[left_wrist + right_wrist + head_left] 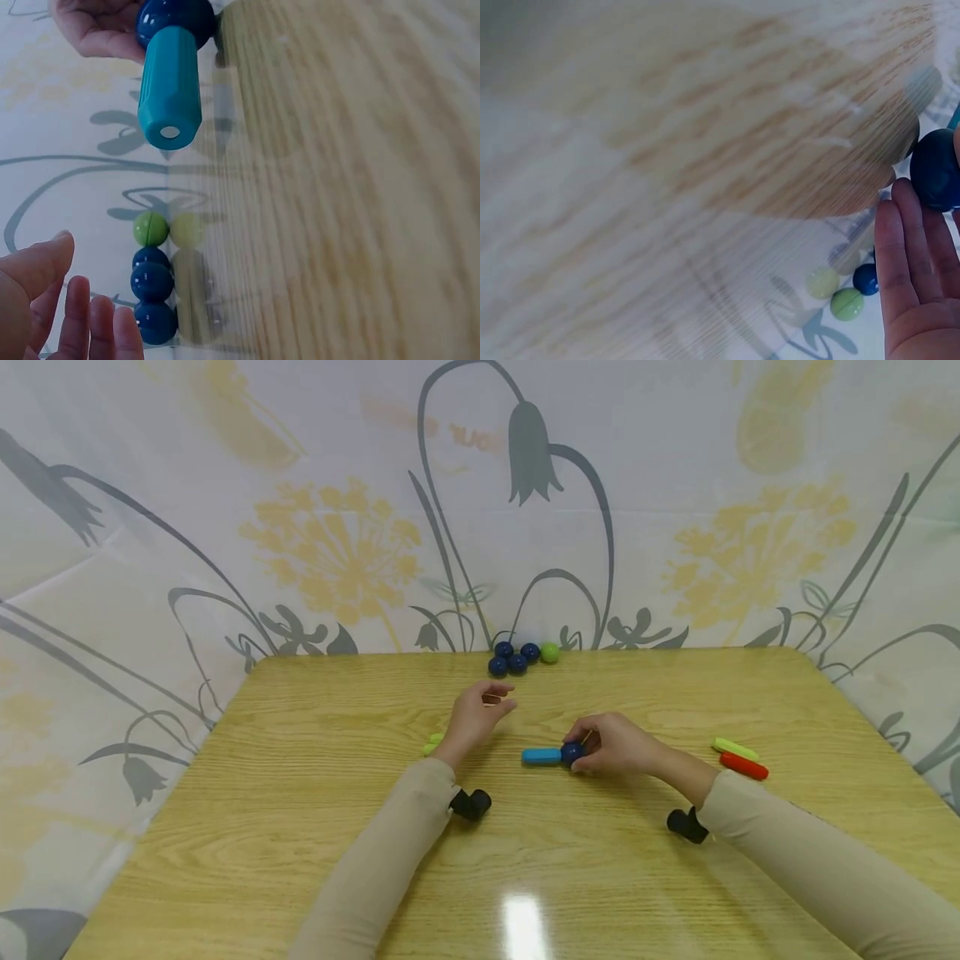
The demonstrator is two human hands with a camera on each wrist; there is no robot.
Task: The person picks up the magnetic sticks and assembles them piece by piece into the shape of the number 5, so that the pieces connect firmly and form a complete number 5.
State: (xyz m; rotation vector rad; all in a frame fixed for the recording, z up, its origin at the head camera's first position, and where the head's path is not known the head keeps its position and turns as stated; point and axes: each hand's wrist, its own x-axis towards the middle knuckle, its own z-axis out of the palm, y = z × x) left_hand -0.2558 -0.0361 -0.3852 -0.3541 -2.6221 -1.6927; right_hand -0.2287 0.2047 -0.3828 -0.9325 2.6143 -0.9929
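Note:
My right hand holds a dark blue ball between thumb and fingers. A blue rod sits against the ball and points left toward the other hand; its free end shows a small whitish disc in the left wrist view. My left hand is held over the table to the left of the rod, fingers relaxed and nothing in them. Beside the left wrist lie yellow-green rods, partly hidden by the arm. The held ball is cut off by the frame edge in the right wrist view.
At the table's back edge, several dark blue balls cluster beside one green ball. A yellow-green rod and a red rod lie by the right forearm. A flower-patterned cloth hangs behind the wooden table.

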